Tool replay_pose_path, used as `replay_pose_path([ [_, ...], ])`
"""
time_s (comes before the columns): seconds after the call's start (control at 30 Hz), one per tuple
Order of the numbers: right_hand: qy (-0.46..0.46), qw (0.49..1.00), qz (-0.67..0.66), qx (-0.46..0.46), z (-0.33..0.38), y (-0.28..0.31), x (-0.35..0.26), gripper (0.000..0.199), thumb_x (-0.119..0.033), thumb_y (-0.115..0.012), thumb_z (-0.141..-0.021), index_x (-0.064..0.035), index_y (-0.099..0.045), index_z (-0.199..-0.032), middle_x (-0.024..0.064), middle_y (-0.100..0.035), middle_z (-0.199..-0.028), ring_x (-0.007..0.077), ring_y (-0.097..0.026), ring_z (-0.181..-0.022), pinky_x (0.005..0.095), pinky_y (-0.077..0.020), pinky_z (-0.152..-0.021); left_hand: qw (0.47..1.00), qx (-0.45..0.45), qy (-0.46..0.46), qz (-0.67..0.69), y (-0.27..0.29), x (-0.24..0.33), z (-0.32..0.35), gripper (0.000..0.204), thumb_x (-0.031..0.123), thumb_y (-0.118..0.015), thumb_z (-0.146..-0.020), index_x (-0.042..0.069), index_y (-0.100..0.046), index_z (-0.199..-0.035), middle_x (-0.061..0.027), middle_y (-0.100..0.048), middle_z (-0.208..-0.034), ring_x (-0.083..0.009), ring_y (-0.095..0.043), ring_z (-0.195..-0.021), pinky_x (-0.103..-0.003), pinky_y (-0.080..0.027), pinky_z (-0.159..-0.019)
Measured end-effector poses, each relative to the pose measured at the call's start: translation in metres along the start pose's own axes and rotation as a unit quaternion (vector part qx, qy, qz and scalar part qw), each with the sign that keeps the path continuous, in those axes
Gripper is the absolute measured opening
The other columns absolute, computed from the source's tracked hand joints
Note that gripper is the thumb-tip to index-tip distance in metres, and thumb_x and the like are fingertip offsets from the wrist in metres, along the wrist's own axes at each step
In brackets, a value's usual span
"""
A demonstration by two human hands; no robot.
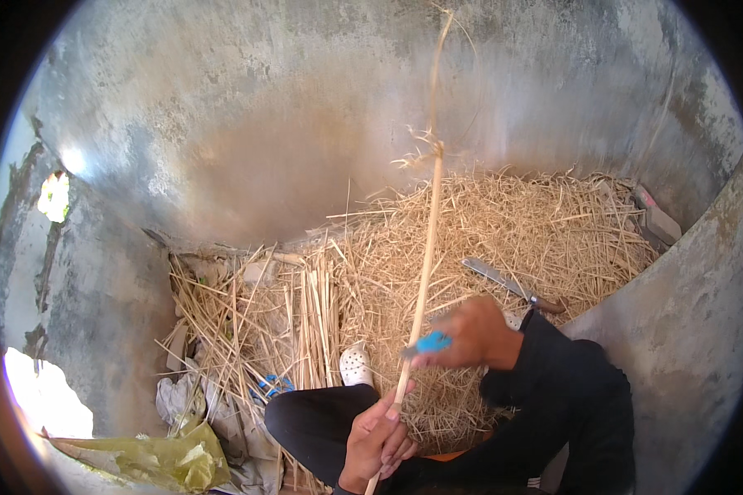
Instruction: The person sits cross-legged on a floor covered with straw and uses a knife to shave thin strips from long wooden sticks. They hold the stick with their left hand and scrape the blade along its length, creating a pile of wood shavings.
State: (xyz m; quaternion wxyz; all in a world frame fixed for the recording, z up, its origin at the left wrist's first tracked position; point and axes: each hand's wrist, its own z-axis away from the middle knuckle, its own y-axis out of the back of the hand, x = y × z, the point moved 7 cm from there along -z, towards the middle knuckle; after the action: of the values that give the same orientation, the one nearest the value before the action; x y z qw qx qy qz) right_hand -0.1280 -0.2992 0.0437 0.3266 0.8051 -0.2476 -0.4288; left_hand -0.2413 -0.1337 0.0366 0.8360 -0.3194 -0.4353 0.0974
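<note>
Below the big heap of dry yellow straw [487, 239] that covers the floor against the grey concrete wall [248, 124], the person's left hand [376, 441] is closed in a fist around the lower end of a long, thin, pale straw-coloured stalk [425, 272]. Its fingers [396, 450] wrap the stalk fully, the thumb lying along it. The stalk rises nearly upright from that fist, leaning slightly right, crosses in front of the straw heap and ends in a frayed, blurred tip high against the wall. Just right of the stalk, above the left hand, the right hand [475, 334] is closed on a small bright-blue-handled tool [429, 342], whose blue end points left and meets the stalk; the hand is blurred, so the tool's working end cannot be made out. Both forearms wear black sleeves [561, 388]. On the straw heap, just beyond the right hand, lies a grey metal blade with a brown wooden handle [508, 285]. Left of the stalk, at the near edge of the heap, a white perforated clog [356, 365] shows past a black-clad knee [314, 421]. Farther left of the heap lie crumpled grey and olive plastic sheets [182, 454].
</note>
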Motion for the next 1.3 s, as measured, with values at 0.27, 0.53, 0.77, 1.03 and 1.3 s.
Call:
replay_pose_path([
  [0.27, 0.057, 0.995, 0.074, 0.045, -0.012, 0.009, 0.009, 0.074, -0.082, -0.053, -0.071, -0.011, -0.058, -0.049, 0.0069, -0.049, -0.041, 0.0232, -0.053, -0.037, 0.0363, -0.0408, -0.039, 0.999, 0.013, -0.017, 0.05, -0.004, 0.007, -0.012, 0.045, 0.014, -0.036, -0.102, -0.002, -0.03, -0.143, 0.0044, -0.029, -0.042, -0.0055, -0.026, -0.029, -0.021, -0.027, -0.034],
  [0.53, -0.124, 0.99, 0.033, 0.06, -0.016, 0.032, 0.08, 0.073, -0.08, -0.05, -0.076, -0.0115, -0.06, -0.051, 0.0057, -0.047, -0.04, 0.0223, -0.05, -0.036, 0.0366, -0.0388, -0.039, 0.998, -0.052, 0.018, 0.024, -0.018, -0.003, -0.002, 0.045, 0.014, -0.036, -0.103, 0.0, -0.029, -0.145, 0.0038, -0.03, -0.044, -0.006, -0.027, -0.033, -0.022, -0.028, -0.042],
  [0.77, -0.114, 0.992, 0.02, 0.047, -0.02, 0.028, 0.071, 0.073, -0.079, -0.047, -0.078, -0.0113, -0.064, -0.054, 0.0066, -0.048, -0.04, 0.0228, -0.054, -0.038, 0.0368, -0.0405, -0.04, 0.999, -0.039, 0.012, 0.007, -0.018, -0.004, 0.008, 0.047, 0.015, -0.038, -0.103, -0.001, -0.026, -0.146, 0.0034, -0.03, -0.043, -0.0065, -0.028, -0.032, -0.022, -0.027, -0.042],
  [1.03, -0.072, 0.995, 0.028, 0.065, -0.013, 0.02, 0.067, 0.066, -0.076, -0.043, -0.083, -0.0186, -0.076, -0.08, 0.0056, -0.052, -0.047, 0.0209, -0.05, -0.042, 0.0377, -0.0399, -0.043, 1.0, -0.022, -0.006, -0.011, -0.016, -0.009, 0.024, 0.046, 0.013, -0.037, -0.101, -0.002, -0.028, -0.144, 0.0025, -0.031, -0.042, -0.0071, -0.028, -0.031, -0.023, -0.029, -0.042],
  [1.3, -0.226, 0.965, 0.08, 0.101, -0.023, 0.06, 0.153, 0.079, -0.074, -0.037, -0.088, -0.0028, -0.062, -0.061, 0.0085, -0.041, -0.045, 0.0242, -0.042, -0.042, 0.0401, -0.0342, -0.045, 0.999, -0.048, 0.005, -0.002, -0.017, -0.029, 0.044, 0.043, 0.014, -0.043, -0.101, 0.004, -0.038, -0.143, 0.0034, -0.03, -0.043, -0.0073, -0.027, -0.035, -0.025, -0.026, -0.042],
])
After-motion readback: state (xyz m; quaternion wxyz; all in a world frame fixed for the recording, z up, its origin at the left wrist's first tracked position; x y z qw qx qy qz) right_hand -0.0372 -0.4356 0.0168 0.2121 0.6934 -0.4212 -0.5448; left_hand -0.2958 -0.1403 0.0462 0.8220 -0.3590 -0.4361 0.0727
